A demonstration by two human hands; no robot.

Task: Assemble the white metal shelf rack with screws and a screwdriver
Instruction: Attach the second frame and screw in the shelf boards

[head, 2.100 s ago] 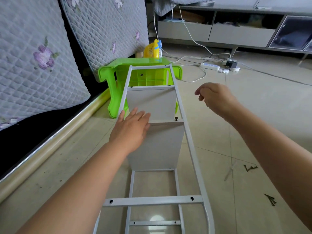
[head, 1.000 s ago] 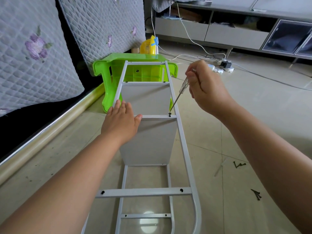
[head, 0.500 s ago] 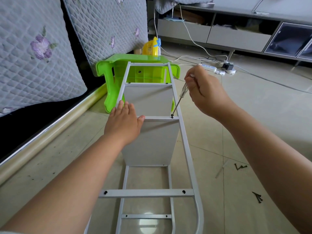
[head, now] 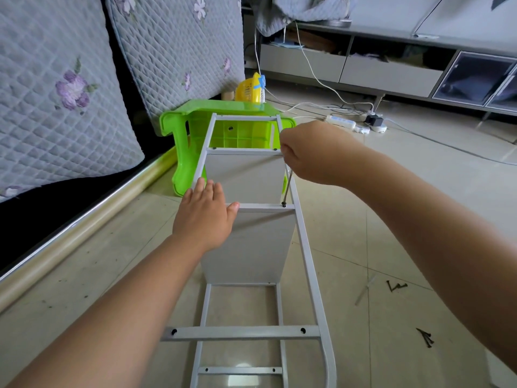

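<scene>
Fingers of the right hand (head: 310, 155) are curled around the top of a thin metal-shafted screwdriver (head: 288, 187), whose handle is hidden inside the fist. The shaft drops almost straight down from under the knuckles, and its tip sits on a dark screw (head: 284, 204) at the right end of a white crossbar (head: 265, 206). So the fastening point lies directly below the gripping hand, just inside the long right rail (head: 306, 247) of the white metal shelf rack (head: 243, 247).

That rack lies lengthwise on the pale tiled floor (head: 363, 219), running away from the camera, its far end resting against an overturned bright green plastic stool (head: 201, 119). Flat white shelf panels hang below the crossbars. The left hand (head: 204, 217) lies flat with straight fingers on the left part of the same crossbar, thumb stretched along the bar toward the screw, holding nothing. The two hands are well apart on that bar, left end and right end.

Loose dark screws (head: 396, 286) lie on the tiles to the right of the rack, with a second small cluster (head: 426, 337) nearer the camera. Quilted grey floral cushions (head: 64, 93) lean at left, a yellow plastic basket (head: 249, 89) sits behind the stool, and a white power strip (head: 341, 123) with cables lies farther back.
</scene>
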